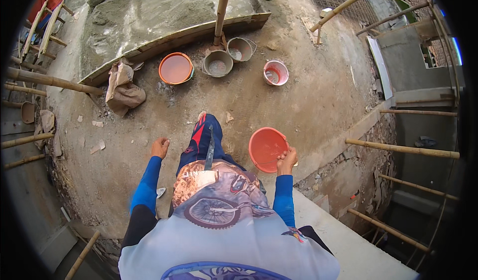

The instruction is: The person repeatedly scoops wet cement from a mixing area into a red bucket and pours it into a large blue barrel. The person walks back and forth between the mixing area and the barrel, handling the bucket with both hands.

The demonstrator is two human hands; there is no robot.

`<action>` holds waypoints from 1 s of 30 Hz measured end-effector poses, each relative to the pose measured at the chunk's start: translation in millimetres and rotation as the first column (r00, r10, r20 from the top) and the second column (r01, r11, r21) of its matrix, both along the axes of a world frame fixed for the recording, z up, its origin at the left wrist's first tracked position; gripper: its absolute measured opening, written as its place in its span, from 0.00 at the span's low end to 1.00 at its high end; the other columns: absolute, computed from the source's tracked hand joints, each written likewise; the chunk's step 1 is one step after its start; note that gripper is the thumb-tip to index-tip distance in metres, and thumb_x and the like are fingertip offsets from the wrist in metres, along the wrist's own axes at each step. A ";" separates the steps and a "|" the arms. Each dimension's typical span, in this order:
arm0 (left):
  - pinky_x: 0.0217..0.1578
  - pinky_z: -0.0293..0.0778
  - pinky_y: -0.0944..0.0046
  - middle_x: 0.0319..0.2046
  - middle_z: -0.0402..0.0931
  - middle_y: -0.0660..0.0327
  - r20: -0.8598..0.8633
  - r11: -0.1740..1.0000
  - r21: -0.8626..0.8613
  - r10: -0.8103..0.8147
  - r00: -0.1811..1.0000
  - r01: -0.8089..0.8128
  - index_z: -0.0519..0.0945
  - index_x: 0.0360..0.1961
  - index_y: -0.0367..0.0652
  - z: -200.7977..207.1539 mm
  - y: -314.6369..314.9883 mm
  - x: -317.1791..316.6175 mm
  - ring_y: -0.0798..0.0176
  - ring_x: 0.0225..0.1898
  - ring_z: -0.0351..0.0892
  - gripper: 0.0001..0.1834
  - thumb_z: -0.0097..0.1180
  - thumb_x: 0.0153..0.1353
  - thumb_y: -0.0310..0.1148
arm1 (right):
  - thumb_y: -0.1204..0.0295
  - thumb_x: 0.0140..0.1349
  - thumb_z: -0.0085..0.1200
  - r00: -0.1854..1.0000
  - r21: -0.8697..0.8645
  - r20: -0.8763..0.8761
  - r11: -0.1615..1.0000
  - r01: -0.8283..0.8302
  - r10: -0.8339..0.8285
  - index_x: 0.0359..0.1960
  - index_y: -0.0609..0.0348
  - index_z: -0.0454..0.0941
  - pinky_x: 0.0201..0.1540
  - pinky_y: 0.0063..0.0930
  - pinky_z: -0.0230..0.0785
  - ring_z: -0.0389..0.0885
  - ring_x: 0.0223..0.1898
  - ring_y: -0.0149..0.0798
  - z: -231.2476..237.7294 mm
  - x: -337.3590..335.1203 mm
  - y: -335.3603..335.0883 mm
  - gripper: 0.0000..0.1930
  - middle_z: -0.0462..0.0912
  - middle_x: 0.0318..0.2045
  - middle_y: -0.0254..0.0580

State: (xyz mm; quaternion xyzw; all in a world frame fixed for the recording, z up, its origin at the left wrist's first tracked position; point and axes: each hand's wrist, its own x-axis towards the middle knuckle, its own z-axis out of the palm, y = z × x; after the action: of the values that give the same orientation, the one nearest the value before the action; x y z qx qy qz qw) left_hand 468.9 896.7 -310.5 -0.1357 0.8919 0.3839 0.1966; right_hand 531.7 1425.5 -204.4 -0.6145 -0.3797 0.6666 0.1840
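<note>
Orange-red plastic bucket (266,143) is gripped at four o'clock by the right hand (287,158). The left hand (160,147) hangs half-open at the bucket's nine o'clock.

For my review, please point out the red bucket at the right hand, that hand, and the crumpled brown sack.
Red bucket (255,152): head view, inner wall.
Right hand (287,159): head view, middle of the hand.
Brown sack (122,91): head view, creased middle.

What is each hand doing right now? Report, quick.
Left hand: nothing visible in it; open or closed can't be told.
Right hand: closed, holding the orange-red bucket.
</note>
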 end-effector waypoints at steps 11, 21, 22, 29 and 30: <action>0.44 0.74 0.56 0.39 0.81 0.47 -0.072 0.911 0.316 -0.256 0.964 0.265 0.79 0.44 0.37 -4.8 289.8 -387.0 0.50 0.42 0.81 0.18 0.56 0.59 0.40 | 0.72 0.58 0.46 0.898 0.217 -0.016 0.878 -0.427 0.440 0.43 0.60 0.70 0.14 0.18 0.56 0.61 0.14 0.23 46.6 -381.6 50.2 0.12 0.67 0.20 0.30; 0.39 0.75 0.60 0.41 0.80 0.51 0.146 0.822 0.559 0.033 0.989 -0.110 0.74 0.53 0.33 -27.1 390.3 -568.0 0.55 0.41 0.82 0.25 0.53 0.62 0.42 | 0.75 0.55 0.49 0.416 0.415 0.120 0.335 -0.846 0.901 0.44 0.61 0.72 0.23 0.23 0.59 0.67 0.19 0.24 59.5 -669.9 68.0 0.13 0.74 0.20 0.32; 0.36 0.75 0.62 0.39 0.81 0.54 0.231 0.766 0.609 0.077 0.970 -0.206 0.75 0.52 0.33 -26.0 397.5 -582.9 0.58 0.39 0.82 0.24 0.52 0.63 0.43 | 0.75 0.55 0.49 0.344 0.450 0.160 0.241 -0.860 0.925 0.44 0.62 0.72 0.24 0.24 0.60 0.67 0.20 0.24 54.2 -697.3 70.0 0.14 0.74 0.20 0.32; 0.26 0.75 0.69 0.36 0.80 0.56 0.517 0.445 0.487 0.547 0.658 -0.752 0.76 0.46 0.37 -51.0 463.3 -679.9 0.64 0.32 0.82 0.17 0.52 0.63 0.39 | 0.71 0.53 0.52 -0.058 0.484 0.310 -0.211 -0.849 0.949 0.44 0.62 0.73 0.28 0.30 0.65 0.72 0.21 0.34 -16.0 -885.6 79.9 0.16 0.75 0.19 0.38; 0.29 0.76 0.67 0.36 0.79 0.54 0.565 0.381 0.462 0.570 0.597 -0.801 0.74 0.47 0.35 -56.0 472.9 -694.5 0.61 0.33 0.82 0.17 0.52 0.62 0.37 | 0.71 0.53 0.52 -0.103 0.477 0.296 -0.241 -0.845 0.950 0.44 0.62 0.73 0.28 0.32 0.65 0.73 0.22 0.35 -28.3 -914.6 79.1 0.16 0.76 0.19 0.40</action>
State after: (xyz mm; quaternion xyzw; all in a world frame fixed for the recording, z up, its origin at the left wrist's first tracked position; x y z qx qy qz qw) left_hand -225.7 1369.6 -366.5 -0.4747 0.4995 0.6994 0.1896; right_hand -382.9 1504.5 -232.7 0.0194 -0.8523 0.4935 -0.1724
